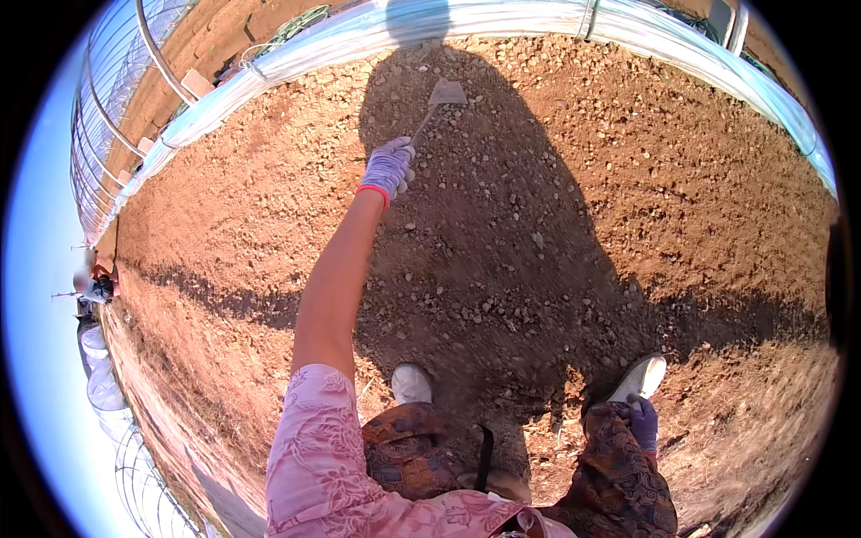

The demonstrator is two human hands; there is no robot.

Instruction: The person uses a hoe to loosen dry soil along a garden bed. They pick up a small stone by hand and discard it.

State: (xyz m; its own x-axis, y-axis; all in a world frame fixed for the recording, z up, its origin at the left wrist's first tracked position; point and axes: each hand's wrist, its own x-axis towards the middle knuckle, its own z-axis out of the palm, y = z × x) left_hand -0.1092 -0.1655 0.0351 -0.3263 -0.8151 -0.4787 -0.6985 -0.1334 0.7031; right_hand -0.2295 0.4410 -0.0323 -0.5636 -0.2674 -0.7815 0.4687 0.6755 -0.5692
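Observation:
My left hand (388, 168), in a pale knit work glove with a red cuff, is stretched far forward and closed around the handle of a small hand hoe (447, 93). The hoe's flat metal blade lies over the shaded, crumbly soil (491, 202) near the top of the view. My right hand (643, 422), in a purple-grey glove, rests beside my right knee, by the patterned trousers (625, 464). Its fingers are bent; whether they hold anything is hard to tell.
Bundled clear plastic sheeting (511, 19) borders the soil ahead, with greenhouse hoops (158, 57) at upper left. My white shoes (412, 385) stand on the ground. Another person (99, 286) is far off at the left, near more plastic-covered hoops (104, 376).

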